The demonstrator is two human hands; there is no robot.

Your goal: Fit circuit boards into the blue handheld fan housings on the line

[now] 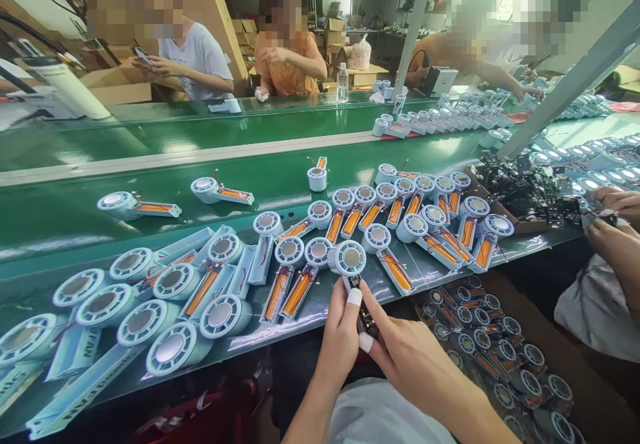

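A small white hand-held fan unit with a round grille head and a dark circuit board on its handle is held between both my hands over the near edge of the green bench. My left hand pinches the handle from the left, its fingertips taped white. My right hand grips the handle's lower part from the right, one taped fingertip pressing on the board. Several more fan units with orange batteries lie on the bench just beyond.
A green conveyor belt carries scattered fan units. A box of finished fans sits below on the right. A co-worker's hands work at the right by a heap of dark parts. Other people sit across the belt.
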